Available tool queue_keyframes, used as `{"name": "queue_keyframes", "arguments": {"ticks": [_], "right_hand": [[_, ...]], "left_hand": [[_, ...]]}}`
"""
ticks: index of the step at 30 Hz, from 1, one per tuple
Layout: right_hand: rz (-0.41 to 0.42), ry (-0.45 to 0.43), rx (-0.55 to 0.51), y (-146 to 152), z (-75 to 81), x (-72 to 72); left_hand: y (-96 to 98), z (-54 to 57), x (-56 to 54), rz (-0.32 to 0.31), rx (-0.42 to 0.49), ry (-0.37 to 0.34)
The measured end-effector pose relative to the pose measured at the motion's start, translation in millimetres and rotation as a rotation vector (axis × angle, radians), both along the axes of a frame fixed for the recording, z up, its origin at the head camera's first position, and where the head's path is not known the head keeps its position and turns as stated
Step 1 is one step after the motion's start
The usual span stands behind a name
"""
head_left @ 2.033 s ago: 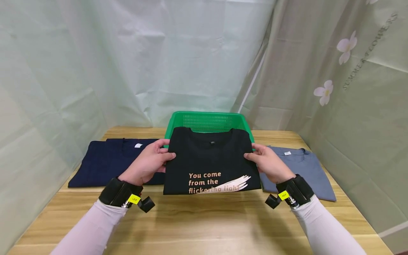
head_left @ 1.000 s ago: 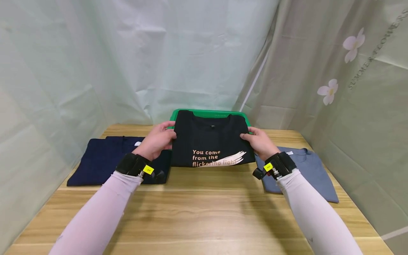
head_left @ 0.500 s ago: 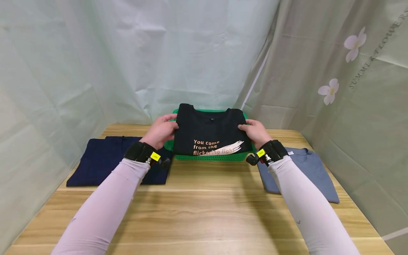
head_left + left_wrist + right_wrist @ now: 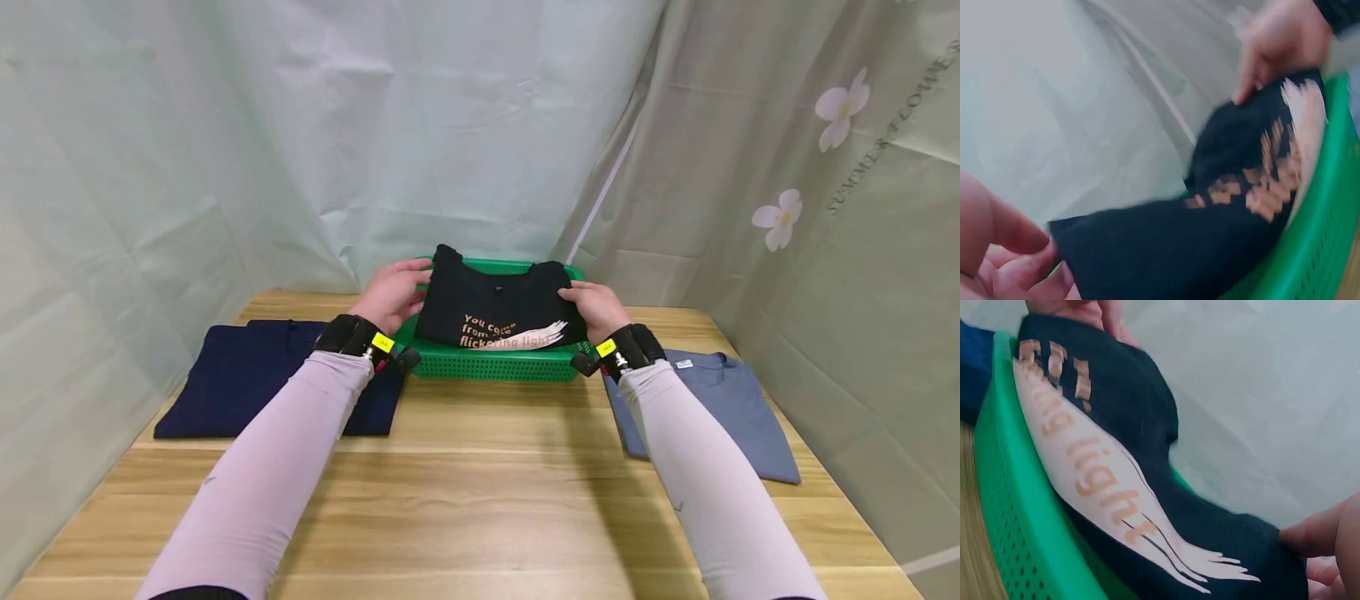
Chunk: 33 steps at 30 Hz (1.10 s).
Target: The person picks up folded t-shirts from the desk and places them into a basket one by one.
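A folded black T-shirt with tan lettering and a white brush-stroke print sags between both hands over the green basket. My left hand pinches its left side edge, thumb and fingertips meeting at the cloth in the left wrist view. On the opposite side my right hand pinches the right edge, thumb on top. The shirt's lower edge sits just inside the basket's front rim, and its left top corner is raised. Most of the basket's inside is hidden under the cloth.
A folded navy T-shirt lies left of the basket on the wooden table. To the right lies a folded grey-blue T-shirt, partly behind the right forearm. Pale curtains hang around the table's back and sides.
The black T-shirt has moved away from me and down, from in front of the basket to over and partly into it. Both hands moved forward with it and closer together.
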State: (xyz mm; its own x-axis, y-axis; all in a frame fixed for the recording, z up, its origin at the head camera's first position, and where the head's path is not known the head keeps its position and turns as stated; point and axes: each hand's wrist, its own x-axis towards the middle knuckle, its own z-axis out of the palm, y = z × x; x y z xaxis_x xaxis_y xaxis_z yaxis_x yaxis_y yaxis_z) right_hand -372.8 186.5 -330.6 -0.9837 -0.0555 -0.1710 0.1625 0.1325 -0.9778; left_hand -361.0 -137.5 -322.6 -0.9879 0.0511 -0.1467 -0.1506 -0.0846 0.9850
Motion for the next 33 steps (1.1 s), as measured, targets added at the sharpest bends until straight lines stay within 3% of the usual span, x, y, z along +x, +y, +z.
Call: {"name": "queue_keyframes", "arguments": {"ticks": [3, 6, 12, 17, 20, 25, 33], "right_hand": [[0.018, -0.004, -0.031, -4, -4.4, -2.4], [0.033, 0.017, -0.035, -7, -9.0, -2.8], [0.089, 0.09, -0.052, -6, -12.0, 3.8], [0.094, 0.11, -0.065, -5, -8.8, 10.2], [0.102, 0.097, -0.071, -3, -8.2, 14.4], [0.117, 0.084, -0.066, 0, -10.0, 24.8], [0.186, 0.113, -0.053, -4, -12.1, 49.4]], "left_hand": [[2.7, -2.7, -4.9, -0.057, 0.111, -0.028], [3.6, -7.7, -6.0, -0.092, 0.135, -0.029], [-2.6, -15.2, -0.1, -0.091, 0.057, -0.005], [-8.5, -12.3, 6.9, -0.081, 0.017, 0.05], [-12.0, -11.2, 12.2, -0.108, 0.015, 0.071], [-25.1, -10.8, 28.1, -0.158, -0.055, 0.105], [-70.4, -13.3, 66.4, -0.194, -0.239, 0.184]]}}
